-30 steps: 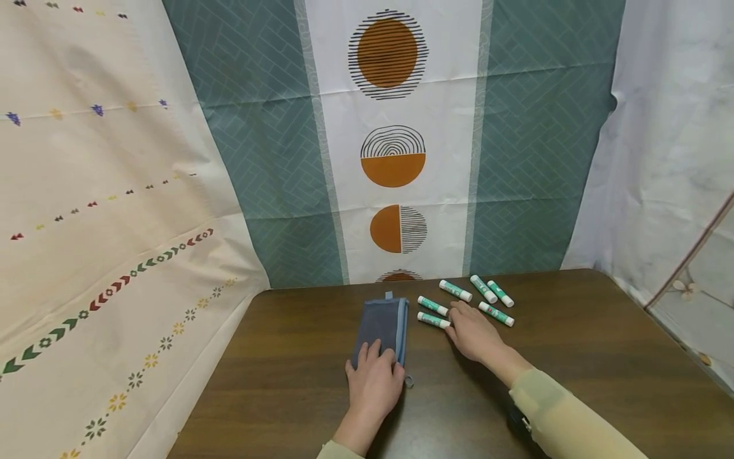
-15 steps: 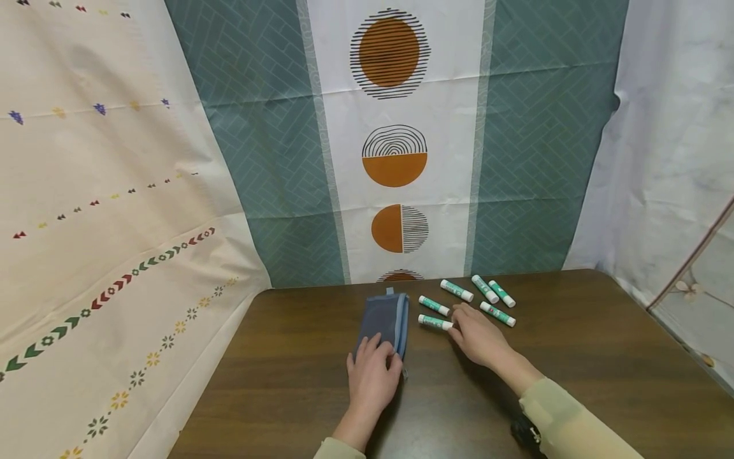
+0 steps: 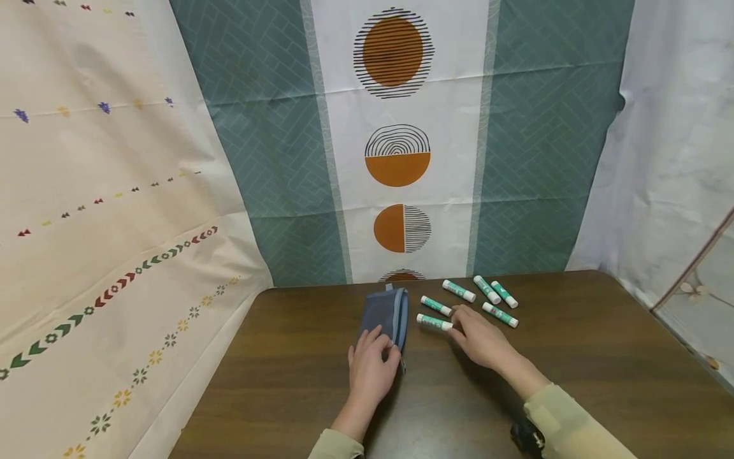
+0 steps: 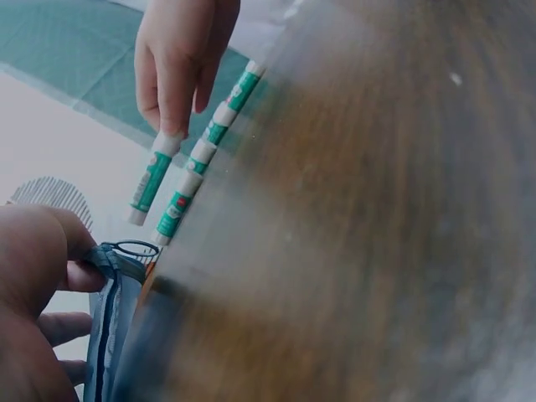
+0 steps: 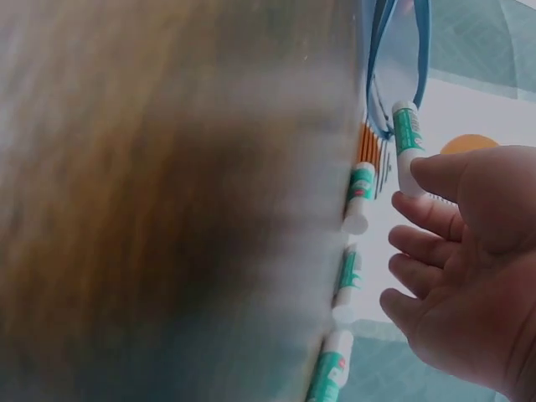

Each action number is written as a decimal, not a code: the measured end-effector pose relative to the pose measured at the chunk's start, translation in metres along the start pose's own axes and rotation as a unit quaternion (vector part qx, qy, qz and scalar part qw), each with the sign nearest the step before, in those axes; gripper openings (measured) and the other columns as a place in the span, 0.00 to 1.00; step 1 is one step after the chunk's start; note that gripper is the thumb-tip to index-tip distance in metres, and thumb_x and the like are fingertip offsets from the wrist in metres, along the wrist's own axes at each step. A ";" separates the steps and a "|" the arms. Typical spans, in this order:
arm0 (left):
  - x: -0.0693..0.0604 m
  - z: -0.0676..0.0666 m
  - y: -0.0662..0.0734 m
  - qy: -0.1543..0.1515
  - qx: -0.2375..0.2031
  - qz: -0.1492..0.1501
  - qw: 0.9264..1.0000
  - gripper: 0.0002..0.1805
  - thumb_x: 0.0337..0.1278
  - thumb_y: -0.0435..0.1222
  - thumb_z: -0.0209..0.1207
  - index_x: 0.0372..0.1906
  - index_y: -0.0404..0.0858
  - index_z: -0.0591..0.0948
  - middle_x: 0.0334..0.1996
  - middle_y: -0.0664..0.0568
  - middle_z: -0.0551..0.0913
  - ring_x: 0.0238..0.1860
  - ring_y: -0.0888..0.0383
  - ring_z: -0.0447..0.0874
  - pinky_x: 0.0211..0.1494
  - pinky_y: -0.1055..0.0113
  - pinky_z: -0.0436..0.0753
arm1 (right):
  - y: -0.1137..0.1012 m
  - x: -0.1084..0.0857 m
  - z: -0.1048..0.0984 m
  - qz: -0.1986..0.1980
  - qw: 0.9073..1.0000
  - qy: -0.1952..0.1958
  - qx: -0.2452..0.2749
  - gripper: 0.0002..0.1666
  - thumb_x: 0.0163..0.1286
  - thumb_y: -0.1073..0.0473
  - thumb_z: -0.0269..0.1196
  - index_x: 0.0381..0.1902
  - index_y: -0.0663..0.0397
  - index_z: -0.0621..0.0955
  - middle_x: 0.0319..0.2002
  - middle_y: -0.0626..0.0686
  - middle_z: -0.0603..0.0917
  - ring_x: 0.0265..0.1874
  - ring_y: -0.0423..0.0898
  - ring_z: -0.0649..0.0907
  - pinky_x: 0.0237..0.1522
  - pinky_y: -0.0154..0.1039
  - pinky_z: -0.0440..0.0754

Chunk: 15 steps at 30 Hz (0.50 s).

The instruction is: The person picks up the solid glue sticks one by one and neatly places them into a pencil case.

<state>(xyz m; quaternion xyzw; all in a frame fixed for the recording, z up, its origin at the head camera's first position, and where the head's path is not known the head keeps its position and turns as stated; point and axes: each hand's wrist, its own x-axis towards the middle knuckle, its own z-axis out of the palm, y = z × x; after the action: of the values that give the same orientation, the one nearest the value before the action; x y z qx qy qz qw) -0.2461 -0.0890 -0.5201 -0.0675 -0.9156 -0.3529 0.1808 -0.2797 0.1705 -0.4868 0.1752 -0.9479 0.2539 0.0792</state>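
A dark blue zip pouch (image 3: pixel 378 311) lies on the brown table. My left hand (image 3: pixel 371 366) grips its near end, fingers on top and thumb by the zip edge. Its mouth shows as a blue-edged gap (image 5: pixel 400 63) in the right wrist view. My right hand (image 3: pixel 478 335) pinches one end of a green-and-white glue stick (image 3: pixel 431 321) between thumb and forefinger. In the left wrist view this glue stick (image 4: pixel 149 182) is raised slightly off the table, pointing toward the pouch. Close behind it rests another glue stick (image 3: pixel 436 306).
Several more glue sticks lie behind and right of my right hand, among them one glue stick (image 3: pixel 459 291) at the back and one glue stick (image 3: pixel 500 315) at the right. A patterned cloth (image 3: pixel 453 159) hangs at the table's (image 3: pixel 275 382) back edge.
My left hand and the pouch have shifted slightly away from me, and the pouch's zip side has lifted and gapes. The glue stick in my right hand has moved slightly left relative to the others.
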 end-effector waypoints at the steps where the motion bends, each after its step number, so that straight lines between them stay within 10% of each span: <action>1: 0.000 0.000 0.000 0.000 -0.003 -0.002 1.000 0.13 0.69 0.35 0.65 0.26 0.50 0.78 0.70 0.40 0.84 0.77 0.29 0.73 0.73 0.17 0.60 | -0.001 0.000 0.000 -0.001 1.000 -0.003 0.003 0.09 0.81 0.57 0.67 0.42 0.50 0.78 0.73 0.67 0.78 0.66 0.63 0.83 0.39 0.49 0.80; 15: -0.003 0.002 0.001 0.013 -0.013 0.002 1.000 0.14 0.71 0.35 0.63 0.27 0.50 0.78 0.70 0.40 0.84 0.76 0.29 0.73 0.71 0.15 0.59 | -0.018 0.005 0.006 -0.018 0.998 -0.045 0.031 0.06 0.81 0.58 0.67 0.43 0.48 0.78 0.71 0.65 0.81 0.66 0.63 0.84 0.43 0.50 0.81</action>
<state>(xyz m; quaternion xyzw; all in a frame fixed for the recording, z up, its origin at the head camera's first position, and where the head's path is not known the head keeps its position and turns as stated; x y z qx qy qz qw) -0.2435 -0.0864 -0.5219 -0.0671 -0.9083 -0.3656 0.1920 -0.2778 0.1511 -0.4825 0.2060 -0.9387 0.2739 0.0356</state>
